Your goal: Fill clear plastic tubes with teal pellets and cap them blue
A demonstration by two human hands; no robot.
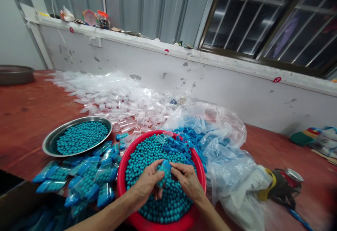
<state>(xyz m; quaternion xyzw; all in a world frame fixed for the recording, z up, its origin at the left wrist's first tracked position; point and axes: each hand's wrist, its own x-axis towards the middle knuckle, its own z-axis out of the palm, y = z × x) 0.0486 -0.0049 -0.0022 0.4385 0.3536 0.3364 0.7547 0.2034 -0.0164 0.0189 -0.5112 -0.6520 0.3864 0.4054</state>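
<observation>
Over a red basin [121, 175] full of turquoise beads [168, 206], my left hand [147, 182] is closed round a small clear plastic container [163, 175] with beads inside and a blue cap on its upper end. The fingertips of my right hand [186, 179] pinch at the cap's side; the left fingers partly hide the container. Blue caps [181, 146] lie loose on the beads at the basin's far right. Several filled, blue-capped containers [86, 182] are heaped to the left of the basin.
A metal tray [50, 149] of beads stands at the left. Behind lies a wide pile of clear empty containers [116, 97]. Right of the basin, a plastic bag [226, 164] spills more blue caps. A red-lidded jar [103, 19] sits on the wall ledge.
</observation>
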